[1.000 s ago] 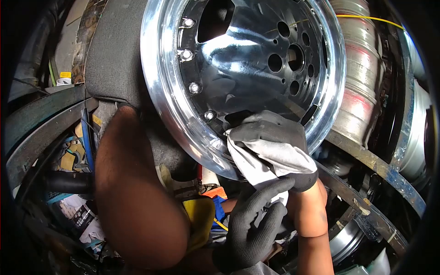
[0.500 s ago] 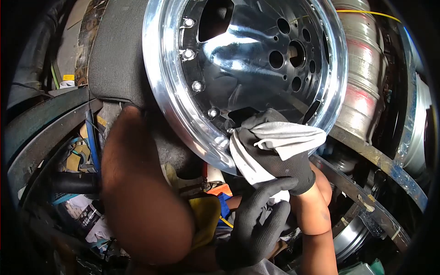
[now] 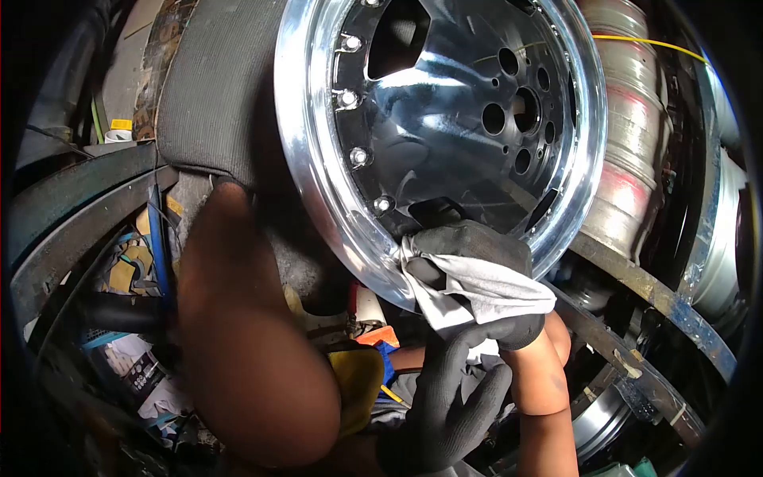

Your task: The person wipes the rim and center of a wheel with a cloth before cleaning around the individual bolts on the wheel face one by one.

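Observation:
A polished wheel rim (image 3: 461, 159) with a chrome lip and a dark glossy centre stands tilted in front of me. My right hand (image 3: 477, 254), in a black knit glove, presses a white cloth (image 3: 509, 292) against the lower edge of the rim, the cloth bunched between its fingers. Just below, my left hand (image 3: 457, 389), also gloved in black, has its fingers curled round the hanging end of the cloth. Shiny bolts (image 3: 359, 157) line the inside of the lip.
A padded grey seat (image 3: 214, 87) lies left of the rim, above a bare leg (image 3: 254, 342). Stacked metal wheels (image 3: 624, 135) stand at the right beside a metal frame (image 3: 660, 286). Cables, papers and a yellow cloth (image 3: 354, 385) are lower down.
The rim appears shifted slightly right and down in view. My right hand has turned, its knuckles now higher over the cloth; the cloth's loose fold sits lower.

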Demonstrator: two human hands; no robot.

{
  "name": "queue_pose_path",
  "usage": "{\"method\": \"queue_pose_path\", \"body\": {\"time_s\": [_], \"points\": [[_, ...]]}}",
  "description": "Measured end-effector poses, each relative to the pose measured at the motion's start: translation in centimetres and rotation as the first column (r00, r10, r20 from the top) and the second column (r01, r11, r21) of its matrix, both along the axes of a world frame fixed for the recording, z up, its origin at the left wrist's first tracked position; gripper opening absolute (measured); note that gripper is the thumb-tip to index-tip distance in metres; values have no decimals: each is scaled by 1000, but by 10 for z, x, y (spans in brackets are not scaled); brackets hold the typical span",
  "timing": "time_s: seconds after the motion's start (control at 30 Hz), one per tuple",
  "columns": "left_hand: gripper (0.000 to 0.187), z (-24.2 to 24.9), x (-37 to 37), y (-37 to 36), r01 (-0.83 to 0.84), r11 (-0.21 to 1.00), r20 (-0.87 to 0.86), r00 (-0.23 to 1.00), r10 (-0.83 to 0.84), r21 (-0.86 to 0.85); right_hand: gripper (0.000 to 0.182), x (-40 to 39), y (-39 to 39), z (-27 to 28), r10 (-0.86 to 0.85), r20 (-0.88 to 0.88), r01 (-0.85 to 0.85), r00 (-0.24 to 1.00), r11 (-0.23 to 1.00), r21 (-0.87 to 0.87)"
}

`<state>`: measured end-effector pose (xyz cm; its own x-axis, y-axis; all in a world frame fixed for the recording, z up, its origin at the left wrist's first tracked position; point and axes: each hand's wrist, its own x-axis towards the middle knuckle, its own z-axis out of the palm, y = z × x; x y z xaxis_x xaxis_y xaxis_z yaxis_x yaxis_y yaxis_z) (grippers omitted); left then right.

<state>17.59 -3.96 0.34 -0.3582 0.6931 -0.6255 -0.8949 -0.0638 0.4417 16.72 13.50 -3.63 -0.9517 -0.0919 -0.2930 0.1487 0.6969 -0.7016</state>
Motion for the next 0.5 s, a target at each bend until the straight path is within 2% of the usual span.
{"method": "queue_pose_path", "body": {"time_s": [0.1,0.2,0.3,0.43,0.47,0.5], "points": [[32,6,-8,-1,-4,999,17,1000,4,-35,46,6,-5,-6,-57,-19,58,998,997,48],[34,2,-7,-7,-70,996,11,997,70,47,51,19,-5,-22,-45,-134,54,990,996,66],[33,-4,-1,-7,-71,996,-5,997,71,59,59,25,-7,-24,-182,-137,166,974,979,-122],[33,-7,-2,-7,-50,998,-8,999,50,48,53,29,-3,-23,74,-185,-39,980,982,185],[33,-7,-3,-7,-48,998,-5,999,48,51,49,15,-5,-9,36,-104,-23,994,991,131],[33,-7,-3,-7,-47,998,-6,999,47,52,42,10,-5,-10,8,-161,4,987,997,72]]}}
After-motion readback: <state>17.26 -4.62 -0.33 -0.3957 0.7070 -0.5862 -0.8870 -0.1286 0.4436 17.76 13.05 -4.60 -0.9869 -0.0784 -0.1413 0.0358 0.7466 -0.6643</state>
